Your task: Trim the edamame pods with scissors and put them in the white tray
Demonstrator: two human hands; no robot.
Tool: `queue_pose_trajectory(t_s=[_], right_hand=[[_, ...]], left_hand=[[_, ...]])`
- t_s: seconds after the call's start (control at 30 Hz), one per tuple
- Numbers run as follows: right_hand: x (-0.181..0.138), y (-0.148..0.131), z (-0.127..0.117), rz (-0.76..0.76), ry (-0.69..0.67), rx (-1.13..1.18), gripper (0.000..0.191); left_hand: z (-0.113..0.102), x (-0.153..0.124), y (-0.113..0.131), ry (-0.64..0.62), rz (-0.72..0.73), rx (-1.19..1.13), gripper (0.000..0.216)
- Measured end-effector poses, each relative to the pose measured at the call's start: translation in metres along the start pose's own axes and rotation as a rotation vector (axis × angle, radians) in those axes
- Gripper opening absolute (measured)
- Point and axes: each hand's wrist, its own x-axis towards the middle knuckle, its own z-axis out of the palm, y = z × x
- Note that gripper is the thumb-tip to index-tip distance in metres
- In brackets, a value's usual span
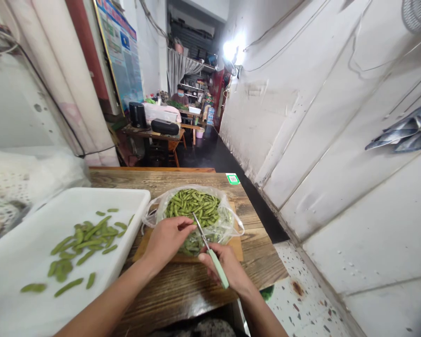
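Left hand (171, 236) and right hand (226, 267) over a clear plastic bag (230, 219) of edamame pods (192, 204)
Left thumb and fingertips draw close at the blades, though whether they pinch a pod I cannot tell; right fingers wrap green-handled scissors (218, 268); the heaped bag sits on a wooden board (237, 249); beside it, a white tray (80, 199) holds scattered pods.

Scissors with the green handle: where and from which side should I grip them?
Probably by the green handle, from the right: it slants back toward you, in your right hand, while the blades point away, close to your left hand.
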Motion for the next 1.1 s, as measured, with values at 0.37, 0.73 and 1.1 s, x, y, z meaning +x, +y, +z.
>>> queue_pose_trajectory(t_s=[0.37, 0.73, 1.1], right_hand=[[-0.001, -0.004, 0.006, -0.073, -0.023, 0.048, 0.063], [-0.003, -0.001, 0.008, -0.089, -0.062, 0.050, 0.061], [-0.006, -0.010, 0.009, -0.075, -0.063, 0.047, 0.058]], left_hand=[[-0.007, -0.001, 0.011, 0.023, -0.313, -0.856, 0.039], [-0.004, -0.010, 0.022, 0.106, -0.321, -0.969, 0.037], [0.001, -0.012, 0.015, 0.091, -0.273, -0.752, 0.036]])
